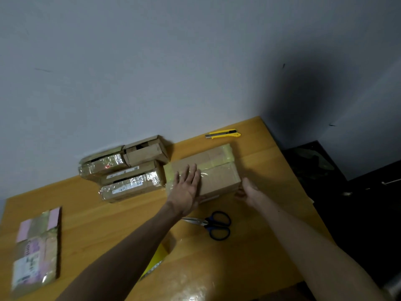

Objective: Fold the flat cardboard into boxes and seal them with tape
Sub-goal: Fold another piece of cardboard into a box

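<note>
A brown cardboard box (219, 170) with yellowish tape along its top seam lies in the middle of the wooden table (104, 216). My left hand (187, 187) presses flat on the box's top near its left end, fingers straight. My right hand (249, 192) touches the box's near right corner; its fingertips are hidden behind the corner. Several folded, taped boxes (130, 170) are stacked against the wall to the left. A flat taped cardboard piece (35, 248) with pink patches lies at the table's left front.
Blue-handled scissors (213, 224) lie just in front of the box. A yellow utility knife (223, 134) rests near the wall behind it. A yellow item (157, 257) shows under my left forearm. The table's right edge drops to a dark floor.
</note>
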